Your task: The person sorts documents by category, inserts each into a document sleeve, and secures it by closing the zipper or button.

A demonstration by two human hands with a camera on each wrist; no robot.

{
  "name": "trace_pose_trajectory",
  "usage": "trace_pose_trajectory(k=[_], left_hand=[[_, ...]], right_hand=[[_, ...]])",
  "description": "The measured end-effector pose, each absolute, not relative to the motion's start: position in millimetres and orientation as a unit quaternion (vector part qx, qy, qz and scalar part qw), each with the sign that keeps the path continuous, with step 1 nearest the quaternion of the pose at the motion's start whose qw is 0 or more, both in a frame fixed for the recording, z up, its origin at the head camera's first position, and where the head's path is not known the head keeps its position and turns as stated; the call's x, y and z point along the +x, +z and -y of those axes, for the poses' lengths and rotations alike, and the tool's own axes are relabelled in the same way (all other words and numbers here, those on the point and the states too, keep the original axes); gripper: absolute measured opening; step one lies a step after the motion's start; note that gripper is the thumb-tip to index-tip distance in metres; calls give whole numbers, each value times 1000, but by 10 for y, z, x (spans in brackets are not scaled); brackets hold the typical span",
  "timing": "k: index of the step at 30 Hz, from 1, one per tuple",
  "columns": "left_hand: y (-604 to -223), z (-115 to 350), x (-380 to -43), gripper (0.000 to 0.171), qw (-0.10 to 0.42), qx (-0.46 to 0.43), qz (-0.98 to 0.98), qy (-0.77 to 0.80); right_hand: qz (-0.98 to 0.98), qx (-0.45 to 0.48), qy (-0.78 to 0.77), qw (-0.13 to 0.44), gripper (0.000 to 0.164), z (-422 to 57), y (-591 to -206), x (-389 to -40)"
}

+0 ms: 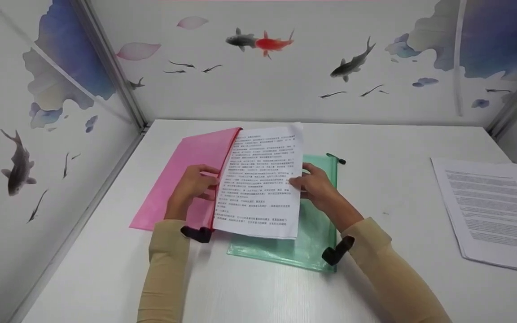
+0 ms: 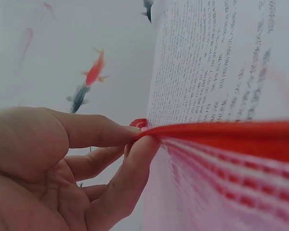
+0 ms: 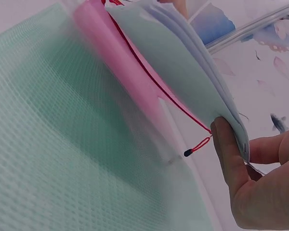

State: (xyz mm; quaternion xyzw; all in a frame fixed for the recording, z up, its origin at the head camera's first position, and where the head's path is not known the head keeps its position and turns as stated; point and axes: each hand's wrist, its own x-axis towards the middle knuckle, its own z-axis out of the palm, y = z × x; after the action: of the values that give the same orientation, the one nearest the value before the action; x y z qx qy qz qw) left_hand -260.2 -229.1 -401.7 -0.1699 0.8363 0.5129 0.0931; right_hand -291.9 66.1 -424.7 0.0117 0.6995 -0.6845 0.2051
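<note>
A pink zip folder (image 1: 177, 175) lies tilted at the left of centre, its red zip edge towards the right. My left hand (image 1: 195, 184) pinches that red edge (image 2: 221, 137) between thumb and finger, as the left wrist view shows up close. A stack of printed paper (image 1: 258, 184) stands at the folder's opening, its left side along the red edge. With the thumb in front and fingers behind, my right hand (image 1: 314, 184) grips the stack's right edge. In the right wrist view the sheets (image 3: 178, 62) bend slightly. How far they reach inside the folder is hidden.
A green zip folder (image 1: 317, 233) lies flat under the stack and the right hand. Another stack of printed sheets (image 1: 492, 206) rests at the table's right. White walls with painted fish surround the table (image 1: 402, 188) at the back and sides.
</note>
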Motion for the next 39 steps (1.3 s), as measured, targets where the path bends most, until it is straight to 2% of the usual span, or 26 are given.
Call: trace_pose_trajectory(k=[25,33,39], left_hand=[[-3989,2275,-2614,34,101,-160,-828,528],[-3984,2308,-2595,34,93,-165,-825,532],[-4002,2324,-2614,35,88,-155,-823,539]], right_hand=[[-701,-6,-683,207,57,-193,-4180,-2965],[-707,-17,-673,216,54,-247,-4193,-2929],[-695,-20,-681,230,59,-362,-4140,-2880]])
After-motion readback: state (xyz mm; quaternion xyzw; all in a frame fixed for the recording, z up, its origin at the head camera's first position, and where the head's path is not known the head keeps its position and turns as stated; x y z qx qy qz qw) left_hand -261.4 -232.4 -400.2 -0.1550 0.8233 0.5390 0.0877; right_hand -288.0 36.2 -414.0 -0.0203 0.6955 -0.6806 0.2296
